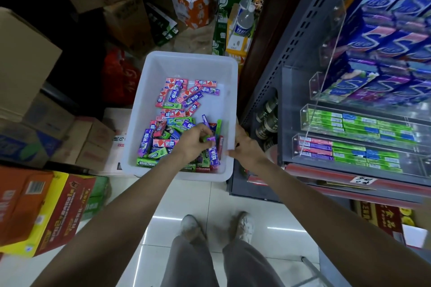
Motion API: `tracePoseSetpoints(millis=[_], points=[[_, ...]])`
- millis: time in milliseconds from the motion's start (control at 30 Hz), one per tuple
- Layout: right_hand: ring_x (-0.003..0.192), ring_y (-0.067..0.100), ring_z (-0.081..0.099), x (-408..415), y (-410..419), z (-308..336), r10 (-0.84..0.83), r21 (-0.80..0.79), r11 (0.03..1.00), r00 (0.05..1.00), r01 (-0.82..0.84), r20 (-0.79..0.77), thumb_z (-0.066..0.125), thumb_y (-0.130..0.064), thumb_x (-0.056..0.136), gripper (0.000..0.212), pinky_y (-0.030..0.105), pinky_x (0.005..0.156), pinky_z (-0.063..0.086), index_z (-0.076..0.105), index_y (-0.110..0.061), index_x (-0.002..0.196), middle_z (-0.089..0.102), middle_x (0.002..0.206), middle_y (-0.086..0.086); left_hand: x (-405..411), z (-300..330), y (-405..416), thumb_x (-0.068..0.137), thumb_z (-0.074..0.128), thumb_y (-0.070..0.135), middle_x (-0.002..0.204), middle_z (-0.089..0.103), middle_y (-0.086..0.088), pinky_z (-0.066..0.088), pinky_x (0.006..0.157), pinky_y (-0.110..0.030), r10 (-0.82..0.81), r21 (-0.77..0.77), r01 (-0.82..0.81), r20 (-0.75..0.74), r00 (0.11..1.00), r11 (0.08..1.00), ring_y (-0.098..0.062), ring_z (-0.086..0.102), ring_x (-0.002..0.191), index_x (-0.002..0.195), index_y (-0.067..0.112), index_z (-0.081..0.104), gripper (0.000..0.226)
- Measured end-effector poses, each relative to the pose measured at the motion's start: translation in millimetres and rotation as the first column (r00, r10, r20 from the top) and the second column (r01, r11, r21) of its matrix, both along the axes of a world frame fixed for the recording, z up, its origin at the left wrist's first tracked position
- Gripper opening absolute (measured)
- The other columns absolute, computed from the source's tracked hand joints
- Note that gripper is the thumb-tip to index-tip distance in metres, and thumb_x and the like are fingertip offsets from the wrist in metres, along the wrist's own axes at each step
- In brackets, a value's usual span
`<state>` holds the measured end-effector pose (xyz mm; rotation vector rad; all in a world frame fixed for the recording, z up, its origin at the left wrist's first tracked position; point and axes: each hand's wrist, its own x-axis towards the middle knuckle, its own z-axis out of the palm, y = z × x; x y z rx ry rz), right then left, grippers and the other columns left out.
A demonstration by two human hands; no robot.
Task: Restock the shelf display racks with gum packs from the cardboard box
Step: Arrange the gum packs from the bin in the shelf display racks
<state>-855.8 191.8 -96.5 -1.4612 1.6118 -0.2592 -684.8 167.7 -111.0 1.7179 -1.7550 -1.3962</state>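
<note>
Gum packs lie jumbled in a white bin on the floor beside the shelf. The left hand reaches into the pile, fingers curled round a purple pack. The right hand grips the bin's right rim. Clear racks hold rows of green packs.

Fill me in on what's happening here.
A person stands over a white plastic bin of loose gum packs, beside a shelf with clear display racks. The left hand is down in the bin, fingers curled round a purple gum pack. The right hand grips the bin's right rim. The racks already hold rows of green, pink and purple packs, and many packs remain in the bin, so the restocking is under way.
</note>
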Motion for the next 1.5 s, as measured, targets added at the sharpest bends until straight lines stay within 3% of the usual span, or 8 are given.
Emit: tracePoseSetpoints(millis=[167, 333, 467, 533, 700, 1000, 1267, 1500], points=[[0.116, 0.031, 0.050, 7, -2, 3, -0.004, -0.016, 1.000, 0.995, 0.002, -0.099, 0.067, -0.004, 0.082, 0.094, 0.035, 0.095, 0.043, 0.005, -0.021, 0.150, 0.045, 0.134, 0.015, 7, -2, 3, 0.086, 0.066, 0.012, 0.104, 0.065, -0.007, 0.040, 0.077, -0.022, 0.038, -0.014, -0.038, 0.008, 0.999, 0.999, -0.022, 0.059, 0.099, 0.103, 0.006, 0.064, 0.018], [0.132, 0.029, 0.025, 18, 2, 15, 0.014, -0.154, 0.987, 0.970, -0.053, -0.243, 0.063, -0.005, 0.086, 0.081, 0.033, 0.110, 0.029, 0.012, -0.014, 0.149, 0.021, 0.141, 0.014, 22, 5, 1, 0.088, 0.063, 0.010, 0.106, 0.066, -0.008, 0.044, 0.086, -0.025, 0.224, -0.086, -0.226, -0.037, 0.974, 0.970, -0.019, 0.058, 0.096, 0.107, 0.002, 0.064, 0.021], [0.136, 0.026, 0.018, 39, -7, 21, 0.160, -0.233, 0.946, 0.948, -0.227, -0.275, 0.062, -0.018, 0.089, 0.068, 0.035, 0.111, 0.029, 0.025, -0.014, 0.146, 0.021, 0.147, 0.009, 41, 11, -5, 0.086, 0.064, 0.005, 0.093, 0.064, -0.009, 0.050, 0.092, -0.044, 0.396, 0.014, -0.404, -0.230, 0.889, 0.915, -0.025, 0.060, 0.090, 0.091, 0.010, 0.064, 0.007], [0.136, 0.025, 0.021, 53, -15, 22, 0.236, -0.180, 0.943, 0.945, -0.279, -0.225, 0.063, -0.020, 0.088, 0.071, 0.033, 0.110, 0.026, 0.024, -0.016, 0.147, 0.023, 0.149, 0.008, 49, 17, -6, 0.086, 0.064, 0.003, 0.089, 0.064, -0.009, 0.052, 0.090, -0.045, 0.456, 0.056, -0.464, -0.322, 0.829, 0.884, -0.026, 0.060, 0.091, 0.085, 0.017, 0.064, 0.014], [0.117, 0.027, 0.053, 73, -31, 24, 0.175, -0.157, 0.972, 0.985, -0.174, -0.010, 0.066, -0.010, 0.085, 0.061, 0.033, 0.096, 0.044, 0.041, -0.013, 0.140, 0.054, 0.131, 0.014, 61, 36, -7, 0.089, 0.058, -0.002, 0.084, 0.062, -0.003, 0.053, 0.069, -0.014, 0.536, 0.205, -0.507, -0.493, 0.686, 0.837, -0.008, 0.062, 0.076, 0.107, -0.004, 0.059, 0.019], [0.087, 0.015, 0.066, 58, -29, 73, -0.148, 0.044, 0.988, 0.816, 0.149, 0.559, 0.057, 0.005, 0.087, 0.043, 0.019, 0.070, 0.057, 0.050, -0.002, 0.130, 0.057, 0.118, 0.018, 66, 77, -8, 0.091, 0.059, 0.008, 0.080, 0.062, -0.003, 0.058, 0.072, -0.023, 0.518, 0.231, -0.477, -0.550, 0.655, 0.848, -0.010, 0.064, 0.070, 0.106, 0.003, 0.060, 0.016], [0.076, 0.015, 0.070, -19, -17, 128, -0.216, -0.004, 0.960, 0.748, 0.280, 0.627, 0.056, 0.002, 0.089, 0.036, 0.024, 0.076, 0.057, 0.054, 0.000, 0.125, 0.066, 0.102, 0.010, -3, 131, -10, 0.090, 0.058, 0.005, 0.083, 0.066, -0.007, 0.057, 0.075, -0.021, 0.474, 0.182, -0.493, -0.672, 0.570, 0.851, -0.015, 0.064, 0.080, 0.096, 0.006, 0.062, 0.008], [0.065, 0.001, 0.064, -139, 6, 174, -0.219, -0.209, 0.910, 0.843, 0.358, 0.491, 0.059, -0.002, 0.089, 0.018, 0.013, 0.064, 0.050, 0.067, -0.018, 0.091, 0.070, 0.079, 0.000, -120, 173, 0, 0.092, 0.056, 0.004, 0.071, 0.067, 0.001, 0.055, 0.065, -0.016, 0.376, 0.063, -0.481, -0.714, 0.591, 0.874, -0.002, 0.063, 0.060, 0.090, 0.009, 0.061, 0.007]])
